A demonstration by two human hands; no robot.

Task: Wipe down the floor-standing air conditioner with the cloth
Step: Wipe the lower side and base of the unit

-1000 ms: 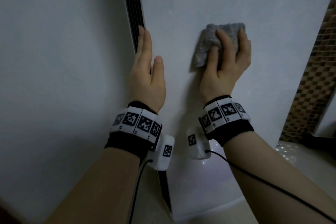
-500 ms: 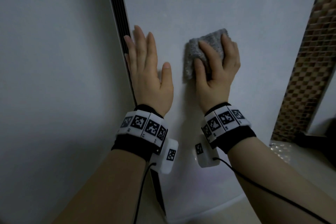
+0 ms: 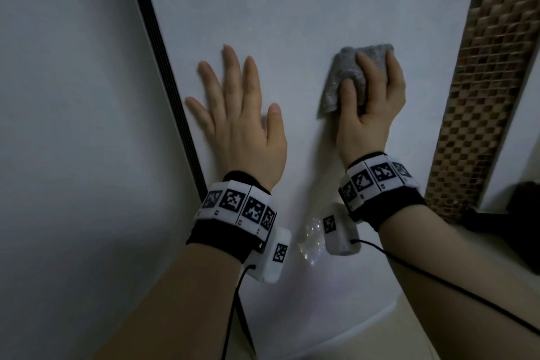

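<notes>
Pressing one air conditioner [image 3: 292, 9]: two hands [image 3: 242, 131] [image 3: 371, 117], one cloth [image 3: 340, 67].

Left hand [image 3: 242, 126] lies flat with fingers spread; right hand [image 3: 371, 114] curls its fingers around the cloth [image 3: 333, 90].

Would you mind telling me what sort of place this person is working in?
Probably a room in a home: a white floor-standing air conditioner with a grey cloth pressed to it, a brown mosaic-tiled column to its right, and a pale smooth floor at its base.
</notes>
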